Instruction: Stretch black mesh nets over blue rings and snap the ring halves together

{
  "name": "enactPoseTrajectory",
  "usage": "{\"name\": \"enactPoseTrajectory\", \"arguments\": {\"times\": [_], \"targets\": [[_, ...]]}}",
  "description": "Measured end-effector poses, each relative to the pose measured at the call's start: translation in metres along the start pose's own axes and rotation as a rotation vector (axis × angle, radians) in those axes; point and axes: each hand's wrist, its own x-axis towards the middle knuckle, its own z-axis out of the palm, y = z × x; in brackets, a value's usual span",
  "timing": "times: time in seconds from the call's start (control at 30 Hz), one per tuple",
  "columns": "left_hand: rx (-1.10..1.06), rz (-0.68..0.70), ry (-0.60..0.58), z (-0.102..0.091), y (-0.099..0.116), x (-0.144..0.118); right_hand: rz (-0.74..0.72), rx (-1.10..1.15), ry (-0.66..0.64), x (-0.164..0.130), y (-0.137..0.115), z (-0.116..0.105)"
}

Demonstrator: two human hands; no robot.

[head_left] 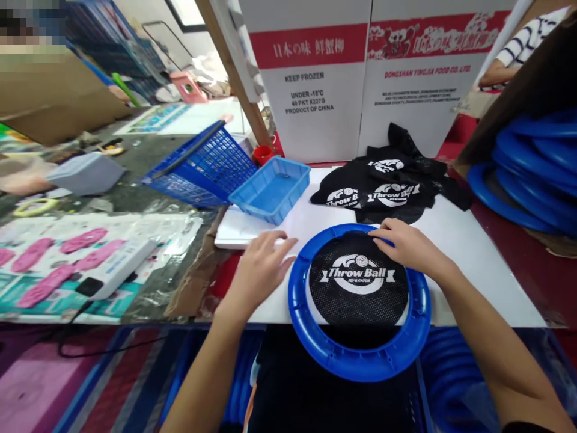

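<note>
A blue plastic ring [360, 363] lies at the table's front edge, its near side jutting past the edge. Inside it is a round black mesh fabric [360, 308] printed "Throw Ball" in white; a gap shows between the mesh and the ring at the bottom. My right hand [406, 245] is at the ring's upper right, fingertips pinched on the mesh's top edge. Just left of the ring, my left hand [265, 264] hovers with fingers apart, holding nothing. Behind the ring is a pile of similar black mesh pieces [392, 192].
A light blue tray [270, 210] and a blue basket [211, 162] stand left of the mesh pile. A large white carton [315, 132] closes off the back. Blue rings [532, 174] are stacked at right. Pink pieces [85, 240] lie on the left table. Another person's arm [500, 73] shows upper right.
</note>
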Motion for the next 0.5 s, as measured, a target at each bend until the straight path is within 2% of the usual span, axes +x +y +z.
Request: {"name": "enactPoseTrajectory", "arguments": {"times": [0.07, 0.13, 0.23, 0.33, 0.43, 0.5], "targets": [[0.128, -0.045, 0.031, 0.007, -0.032, -0.019, -0.077, 0.013, 0.092, 0.001, 0.003, 0.004], [0.162, -0.088, 0.078, 0.019, -0.057, -0.028, -0.156, 0.057, 0.186, 0.005, 0.005, 0.008], [0.174, -0.049, 0.077, 0.031, -0.077, -0.026, -0.323, 0.09, 0.249, 0.012, -0.005, 0.007], [0.196, -0.009, 0.097, 0.029, -0.084, -0.016, -0.51, 0.087, 0.128, 0.016, -0.043, 0.0], [0.224, 0.002, 0.124, 0.024, -0.09, -0.005, -0.572, 0.114, -0.035, 0.02, -0.098, 0.0], [0.242, 0.033, 0.113, 0.025, -0.094, 0.0, -0.587, 0.111, -0.133, 0.03, -0.131, 0.008]]}}
